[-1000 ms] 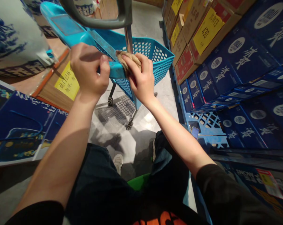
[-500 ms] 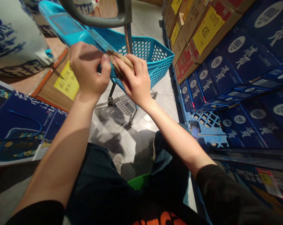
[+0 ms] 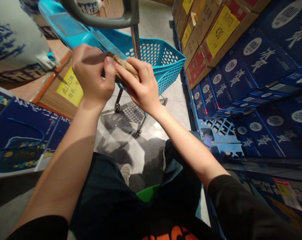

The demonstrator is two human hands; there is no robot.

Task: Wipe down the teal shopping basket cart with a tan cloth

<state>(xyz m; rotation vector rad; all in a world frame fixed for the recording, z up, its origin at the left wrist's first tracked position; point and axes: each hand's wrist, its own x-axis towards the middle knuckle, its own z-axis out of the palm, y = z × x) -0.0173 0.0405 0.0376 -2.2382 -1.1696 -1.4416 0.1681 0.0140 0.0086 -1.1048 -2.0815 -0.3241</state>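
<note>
A blue shopping cart (image 3: 163,71) with a grey handle (image 3: 103,22) stands in front of me. My right hand (image 3: 143,83) presses a brown cloth (image 3: 127,68) against the cart's near blue edge, its fingers bent over the cloth. Just beside it, my left hand (image 3: 93,71) is closed in a fist at the same blue edge, thumb touching the cloth's left end. What lies inside the left fist is mostly hidden; it seems to grip the cart's edge.
Stacked blue boxes (image 3: 231,83) and brown cartons (image 3: 203,43) line the right side, on a blue pallet (image 3: 221,133) with a phone (image 3: 208,140). At left are a large blue-and-white jar (image 3: 13,40), a wooden cabinet (image 3: 50,86) and blue printed boxes (image 3: 18,130).
Both hands have shifted slightly left, the right one a little more, carrying the cloth along the cart's edge.
</note>
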